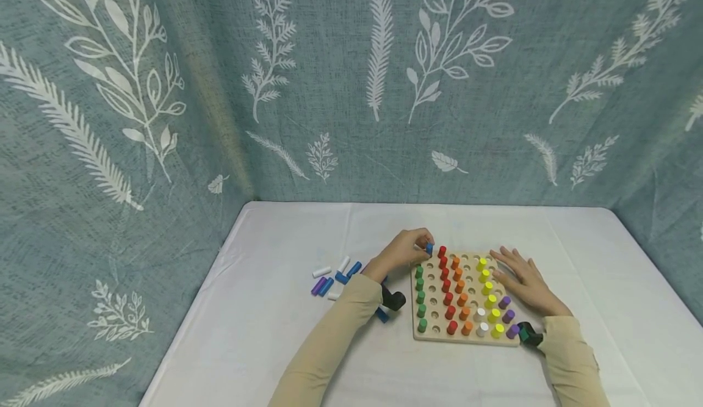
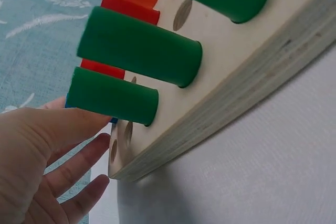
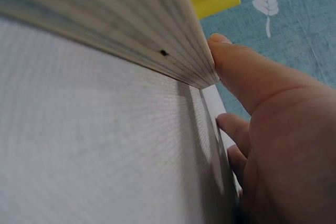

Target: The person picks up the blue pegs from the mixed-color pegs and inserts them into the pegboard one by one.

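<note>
Head view gives me a blue peg (image 1: 429, 249) at the far edge of the pegboard (image 1: 441, 337), near its left corner, pinched between thumb and fingers of the left hand (image 1: 403, 248); whether its lower end is seated I cannot tell. I'd judge it best kept upright and pressed straight down, clear of the red peg (image 1: 442, 251) just beside it. Green pegs (image 1: 420, 297) line the board's left edge, with bare holes (image 1: 433, 301) alongside. By the right edge, the right hand (image 1: 524, 282) lies with fingers straight and spread, gripping nothing; light thumb pressure there should keep the board from sliding. Loose pegs (image 1: 321, 271) lie beyond the board's left edge, on the white-covered bench (image 1: 291, 230); a leaf-patterned curtain (image 1: 340, 59) hangs behind its far edge.
</note>
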Available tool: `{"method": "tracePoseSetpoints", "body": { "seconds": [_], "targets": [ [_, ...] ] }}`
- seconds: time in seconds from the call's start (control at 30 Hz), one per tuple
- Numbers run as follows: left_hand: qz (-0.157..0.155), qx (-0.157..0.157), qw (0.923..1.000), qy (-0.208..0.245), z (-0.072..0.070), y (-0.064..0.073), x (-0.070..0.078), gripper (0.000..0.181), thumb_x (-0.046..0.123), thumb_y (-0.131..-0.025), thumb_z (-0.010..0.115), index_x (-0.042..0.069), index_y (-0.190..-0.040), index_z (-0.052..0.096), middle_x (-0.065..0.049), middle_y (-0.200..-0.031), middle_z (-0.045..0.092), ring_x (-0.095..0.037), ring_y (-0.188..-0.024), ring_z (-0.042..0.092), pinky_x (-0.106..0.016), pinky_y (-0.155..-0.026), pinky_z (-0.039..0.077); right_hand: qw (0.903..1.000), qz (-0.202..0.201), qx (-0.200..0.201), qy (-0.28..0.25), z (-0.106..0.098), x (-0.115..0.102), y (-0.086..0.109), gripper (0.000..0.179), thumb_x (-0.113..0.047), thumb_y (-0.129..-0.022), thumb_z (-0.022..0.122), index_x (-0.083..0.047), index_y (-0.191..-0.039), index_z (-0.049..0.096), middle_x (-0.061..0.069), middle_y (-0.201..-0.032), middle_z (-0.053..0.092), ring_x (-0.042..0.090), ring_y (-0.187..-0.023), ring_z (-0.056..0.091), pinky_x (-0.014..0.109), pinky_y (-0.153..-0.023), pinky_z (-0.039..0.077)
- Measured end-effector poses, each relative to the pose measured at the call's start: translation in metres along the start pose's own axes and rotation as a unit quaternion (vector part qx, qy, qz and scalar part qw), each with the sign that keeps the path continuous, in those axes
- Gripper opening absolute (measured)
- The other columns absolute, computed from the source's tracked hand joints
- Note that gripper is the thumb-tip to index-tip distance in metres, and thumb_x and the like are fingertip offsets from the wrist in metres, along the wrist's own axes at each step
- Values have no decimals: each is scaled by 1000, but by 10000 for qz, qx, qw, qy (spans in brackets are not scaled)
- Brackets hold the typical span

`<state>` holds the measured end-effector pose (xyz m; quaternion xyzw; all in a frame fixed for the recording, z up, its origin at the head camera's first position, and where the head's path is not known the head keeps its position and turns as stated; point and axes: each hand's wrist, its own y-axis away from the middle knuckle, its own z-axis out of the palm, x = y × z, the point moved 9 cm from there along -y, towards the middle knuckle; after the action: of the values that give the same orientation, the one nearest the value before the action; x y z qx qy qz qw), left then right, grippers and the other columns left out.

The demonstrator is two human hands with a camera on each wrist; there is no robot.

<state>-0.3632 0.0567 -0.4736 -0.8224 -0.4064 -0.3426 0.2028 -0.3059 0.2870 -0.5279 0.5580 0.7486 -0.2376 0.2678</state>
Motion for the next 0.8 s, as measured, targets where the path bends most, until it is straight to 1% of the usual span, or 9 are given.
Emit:
{"method": "tracePoseSetpoints", "body": {
  "seconds": [0.1, 0.37, 0.6, 0.8],
  "targets": [
    [0, 12, 10000, -57, 1, 0, -1, 22, 6, -83, 67, 10, -103, 61, -7, -94, 65, -14, -85, 59, -22, -71, 46, 10000, -14, 23, 1, 0, 0, 1, 58, -38, -94, 51, -12, -143, 34, 27, -150, 15, 46, -138, 2, 59, -108, -12],
    [35, -43, 9998, -174, 6, 2, -1, 23, 8, -84, 67, 10, -106, 60, -7, -95, 65, -16, -86, 60, -23, -72, 47, 10000, -11, 12, -21, 3, 4, 4, 58, -38, -94, 50, -13, -144, 34, 26, -150, 15, 47, -138, 2, 58, -108, -13],
    [29, -154, 9999, -12, 10, 1, -3, 27, 9, -85, 66, 9, -112, 59, -6, -97, 65, -15, -88, 60, -21, -70, 47, 10000, -19, 43, -20, 3, 5, 7, 57, -37, -94, 51, -12, -143, 35, 27, -150, 16, 47, -138, 2, 59, -108, -12],
    [50, -104, 9999, -38, 4, 3, -4, 29, 8, -86, 64, 11, -114, 58, -7, -100, 65, -17, -94, 61, -25, -77, 49, 10000, -23, 52, 34, 0, 2, 2, 57, -39, -94, 50, -14, -143, 35, 24, -151, 16, 45, -139, 3, 57, -109, -11]
  ]
}}
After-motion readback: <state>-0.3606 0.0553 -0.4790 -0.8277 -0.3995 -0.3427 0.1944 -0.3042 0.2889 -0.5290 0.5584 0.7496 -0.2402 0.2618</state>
